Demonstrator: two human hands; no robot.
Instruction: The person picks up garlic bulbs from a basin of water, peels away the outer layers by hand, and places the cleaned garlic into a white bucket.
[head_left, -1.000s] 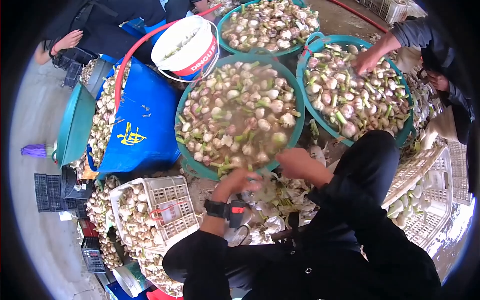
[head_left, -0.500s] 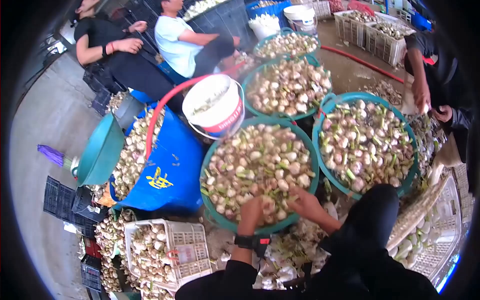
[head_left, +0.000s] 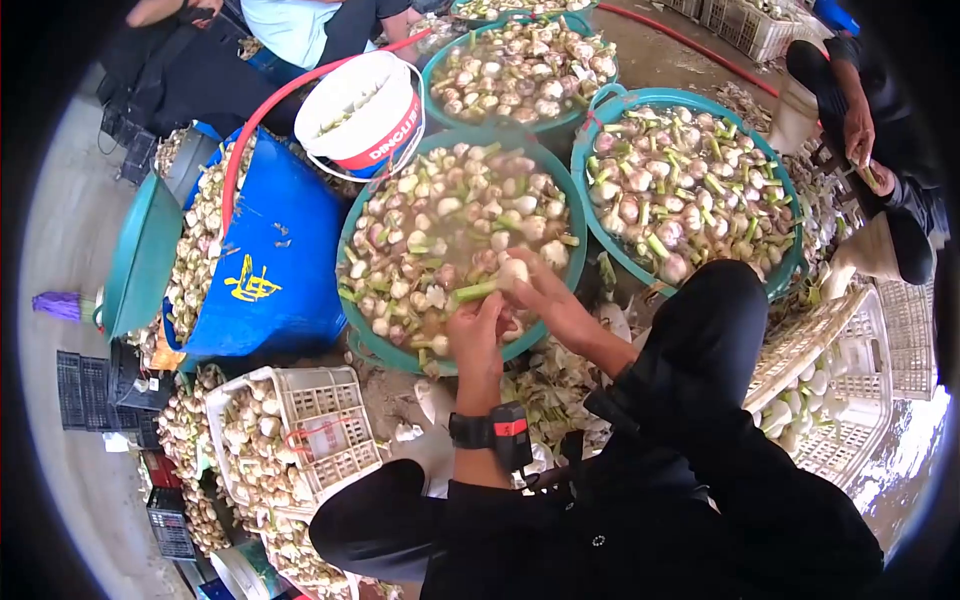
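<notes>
Over the near edge of the middle green tub (head_left: 352,330) both hands meet at a garlic bulb (head_left: 512,272) with a green stem pointing left. My right hand (head_left: 555,300) has its fingers closed round the bulb. My left hand (head_left: 477,335) is just below the stem, fingers drawn together; whether it grips anything is hidden. Loose garlic bulbs (head_left: 415,215) fill the tub in cloudy water. A black band with a dark device is on my left wrist.
More green tubs of garlic stand behind (head_left: 425,85) and at the right (head_left: 800,235). A white bucket (head_left: 360,110), a blue container (head_left: 270,240) and a white crate (head_left: 330,420) are at the left. A co-worker (head_left: 870,130) sits at the right; others are behind.
Both hands have risen from among the garlic at the tub's near side and now hold a stemmed bulb up between them. The camera view has tilted down.
</notes>
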